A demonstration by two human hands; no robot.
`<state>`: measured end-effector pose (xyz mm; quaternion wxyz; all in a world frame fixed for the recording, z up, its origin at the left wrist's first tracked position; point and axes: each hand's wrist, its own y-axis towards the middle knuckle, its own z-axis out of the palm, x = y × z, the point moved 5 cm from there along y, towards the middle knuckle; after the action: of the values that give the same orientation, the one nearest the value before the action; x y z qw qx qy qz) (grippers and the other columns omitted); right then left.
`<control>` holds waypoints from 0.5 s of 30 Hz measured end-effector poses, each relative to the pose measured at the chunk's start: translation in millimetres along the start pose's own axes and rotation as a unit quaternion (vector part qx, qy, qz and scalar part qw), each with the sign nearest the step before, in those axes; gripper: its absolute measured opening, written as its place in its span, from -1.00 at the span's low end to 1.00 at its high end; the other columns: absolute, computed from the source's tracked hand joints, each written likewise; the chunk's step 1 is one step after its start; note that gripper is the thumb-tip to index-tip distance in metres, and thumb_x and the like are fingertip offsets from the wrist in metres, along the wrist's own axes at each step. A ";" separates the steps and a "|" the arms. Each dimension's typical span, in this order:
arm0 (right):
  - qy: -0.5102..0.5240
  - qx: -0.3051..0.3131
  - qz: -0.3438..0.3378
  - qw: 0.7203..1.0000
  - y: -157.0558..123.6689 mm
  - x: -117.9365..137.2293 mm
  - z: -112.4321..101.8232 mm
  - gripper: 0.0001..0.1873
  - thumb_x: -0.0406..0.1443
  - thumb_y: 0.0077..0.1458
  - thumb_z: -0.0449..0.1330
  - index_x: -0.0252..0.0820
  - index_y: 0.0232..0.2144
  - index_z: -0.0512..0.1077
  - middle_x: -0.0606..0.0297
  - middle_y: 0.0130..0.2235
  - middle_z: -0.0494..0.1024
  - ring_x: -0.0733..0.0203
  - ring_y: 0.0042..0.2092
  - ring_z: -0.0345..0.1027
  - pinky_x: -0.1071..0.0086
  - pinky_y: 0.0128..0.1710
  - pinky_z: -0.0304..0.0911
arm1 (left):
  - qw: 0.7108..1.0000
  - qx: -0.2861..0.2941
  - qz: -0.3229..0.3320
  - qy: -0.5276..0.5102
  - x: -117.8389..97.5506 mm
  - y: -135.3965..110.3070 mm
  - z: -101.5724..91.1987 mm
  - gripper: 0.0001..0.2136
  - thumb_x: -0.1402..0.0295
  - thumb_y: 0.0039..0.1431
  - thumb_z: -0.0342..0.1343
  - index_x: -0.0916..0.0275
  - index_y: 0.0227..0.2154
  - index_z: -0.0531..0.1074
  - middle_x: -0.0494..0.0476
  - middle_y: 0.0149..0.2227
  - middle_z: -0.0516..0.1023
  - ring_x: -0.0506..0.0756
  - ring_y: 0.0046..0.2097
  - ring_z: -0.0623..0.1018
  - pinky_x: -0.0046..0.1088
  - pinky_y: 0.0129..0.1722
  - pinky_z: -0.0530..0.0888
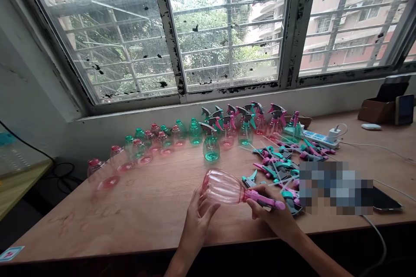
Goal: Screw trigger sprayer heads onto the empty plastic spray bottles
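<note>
A clear pink spray bottle (222,187) lies tilted on its side in the air above the table's front part. My left hand (197,221) is wrapped round its base end, thumb underneath. At the neck, my right hand (276,216) grips the pink spray head (264,200), which sits on the bottle's mouth; I cannot tell how tightly it is screwed on. Just beyond my right hand is a heap of loose spray heads (276,164) in pink, teal and grey, with thin tubes. A green spray bottle (211,149) stands upright behind the held one.
Several pink and green bottles without heads (141,151) stand in a row at the left. Bottles with heads (245,127) stand by the window wall. At the right are a power strip (320,139), cables, a white mouse (371,126), a phone (386,199) and a brown box (375,110).
</note>
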<state>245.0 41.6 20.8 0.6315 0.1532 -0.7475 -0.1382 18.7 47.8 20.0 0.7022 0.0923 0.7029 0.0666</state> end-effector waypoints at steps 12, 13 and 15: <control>-0.011 0.011 -0.027 1.000 -2.4 -0.5 1.7 -0.85 -0.23 0.10 0.30 -0.07 -0.28 0.41 0.36 -0.46 0.57 0.19 -0.51 0.43 0.39 -0.52 0.35 | 1.000 0.027 -0.009 -0.005 -1.6 -1.9 2.5 -0.55 0.16 0.17 0.27 0.15 0.08 0.37 0.24 0.18 0.50 0.31 0.22 0.46 -0.12 0.22 0.40; -0.010 0.004 -0.023 1.000 -2.2 -1.0 1.0 -0.85 -0.22 0.11 0.29 -0.07 -0.28 0.41 0.37 -0.48 0.55 0.19 -0.52 0.42 0.38 -0.53 0.34 | 1.000 0.023 -0.004 -0.004 -0.4 -1.1 2.0 -0.52 0.18 0.14 0.30 0.14 0.09 0.37 0.22 0.20 0.47 0.31 0.24 0.44 -0.13 0.24 0.38; -0.009 -0.002 -0.020 1.000 -1.9 -1.2 0.3 -0.86 -0.21 0.13 0.28 -0.08 -0.28 0.41 0.39 -0.51 0.51 0.19 -0.54 0.41 0.38 -0.54 0.32 | 1.000 0.013 0.004 0.006 0.8 0.1 0.8 -0.45 0.22 0.08 0.35 0.10 0.13 0.35 0.19 0.23 0.44 0.30 0.28 0.40 -0.13 0.29 0.32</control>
<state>245.0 40.3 18.9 0.6226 0.1651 -0.7493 -0.1536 19.5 48.0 19.2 0.6963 0.1036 0.7077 0.0606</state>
